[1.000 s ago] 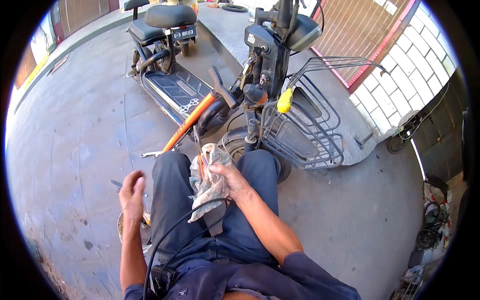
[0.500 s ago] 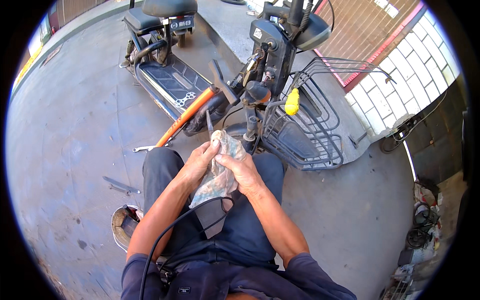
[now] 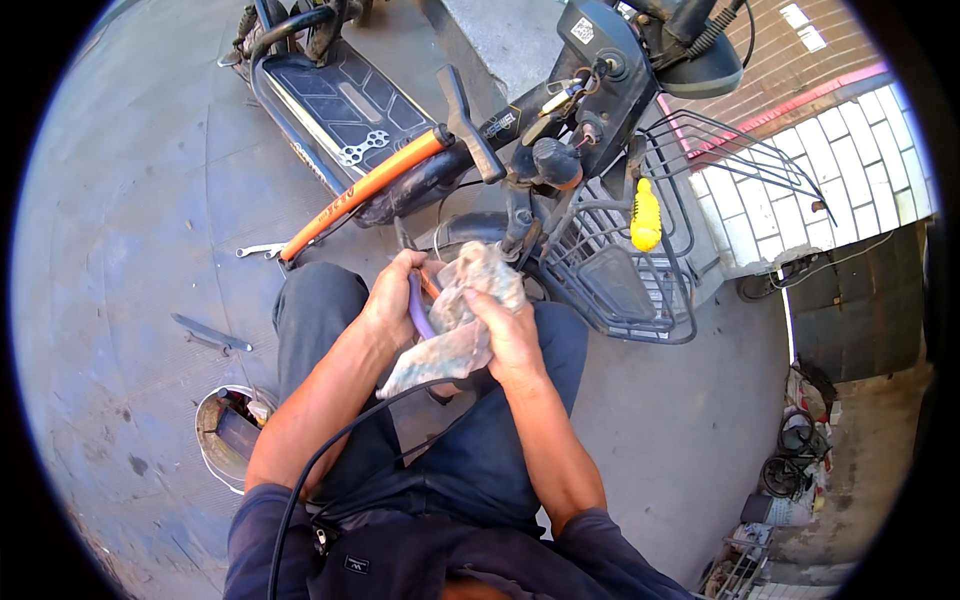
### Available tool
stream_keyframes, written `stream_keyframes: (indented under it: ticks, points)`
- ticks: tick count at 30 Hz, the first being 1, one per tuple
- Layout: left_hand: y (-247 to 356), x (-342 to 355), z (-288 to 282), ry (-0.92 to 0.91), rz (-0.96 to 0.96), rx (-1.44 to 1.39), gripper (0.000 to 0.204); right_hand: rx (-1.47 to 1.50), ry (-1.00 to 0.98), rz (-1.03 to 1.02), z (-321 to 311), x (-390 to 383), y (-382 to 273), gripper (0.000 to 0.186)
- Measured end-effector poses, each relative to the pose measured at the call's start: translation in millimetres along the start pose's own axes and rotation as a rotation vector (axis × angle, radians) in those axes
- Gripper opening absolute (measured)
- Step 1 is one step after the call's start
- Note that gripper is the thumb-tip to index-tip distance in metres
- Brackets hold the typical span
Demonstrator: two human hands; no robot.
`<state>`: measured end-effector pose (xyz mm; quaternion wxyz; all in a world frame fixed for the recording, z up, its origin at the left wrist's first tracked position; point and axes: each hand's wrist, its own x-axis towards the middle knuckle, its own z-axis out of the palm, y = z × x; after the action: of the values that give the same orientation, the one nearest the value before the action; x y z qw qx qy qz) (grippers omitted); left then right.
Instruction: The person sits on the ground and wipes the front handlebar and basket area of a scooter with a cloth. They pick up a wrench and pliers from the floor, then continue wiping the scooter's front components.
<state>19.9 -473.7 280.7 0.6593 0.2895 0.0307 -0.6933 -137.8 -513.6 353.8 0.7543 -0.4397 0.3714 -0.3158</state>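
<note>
Biggest of all, the dark bike (image 3: 605, 105) stood on the far side! Nearer came the person's dark trousers (image 3: 315, 305), with the orange pump (image 3: 370, 180) slanting beyond them to the left. And there, above the lap, was the cloth (image 3: 450, 345): pale, crumpled, blotched grey-blue and pinkish, one flap drooping near left. The right hand (image 3: 508, 335) clutched its folds, thumb on top! Just left, the left hand (image 3: 390, 305) gripped the slim tool (image 3: 417, 305), purple and orange handles showing, dark narrow tip pointing far.

Orange pump (image 3: 370, 190), wire basket (image 3: 608, 277), bucket (image 3: 209, 420), blurred pile (image 3: 790, 445), perhaps bicycle parts
</note>
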Motion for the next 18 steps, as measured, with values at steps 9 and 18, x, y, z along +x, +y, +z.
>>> stream_keyframes:
  ticks: [9,18]
  points:
    - [37.5,-19.7,3.4,-0.004,0.231,0.035,0.034,-0.193,0.225,-0.259,-17.2,29.1,-18.6,0.038]
    - [14.8,-37.7,2.7,0.015,0.125,0.407,0.024,-0.488,-0.037,-0.066,38.2,17.9,-17.4,0.049]
